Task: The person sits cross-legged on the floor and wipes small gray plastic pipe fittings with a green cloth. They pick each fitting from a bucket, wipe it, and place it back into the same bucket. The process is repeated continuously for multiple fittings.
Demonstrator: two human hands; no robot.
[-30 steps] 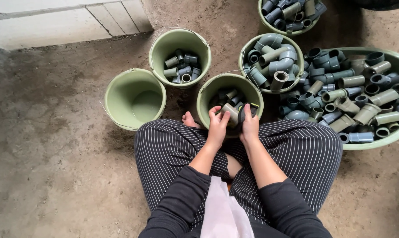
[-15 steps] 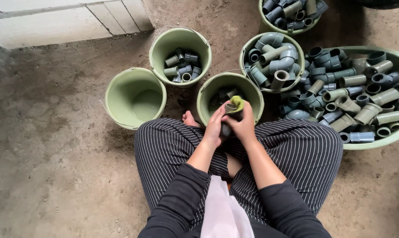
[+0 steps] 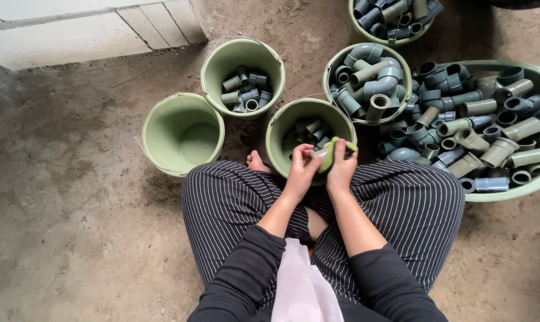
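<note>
We sit among green buckets: one empty (image 3: pixel 182 132), others holding grey pipe fittings (image 3: pixel 244 90). Our left hand (image 3: pixel 301 170) and right hand (image 3: pixel 343 168) close together around a yellow-green cloth (image 3: pixel 329 154) over the nearest bucket (image 3: pixel 282 128). Whatever it wraps is hidden, so its axis is unclear.

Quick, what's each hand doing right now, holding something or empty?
Left hand: closed on the near end of a green pipe fitting.
Right hand: closed on the same pipe fitting, fingers wrapped over it.
</note>
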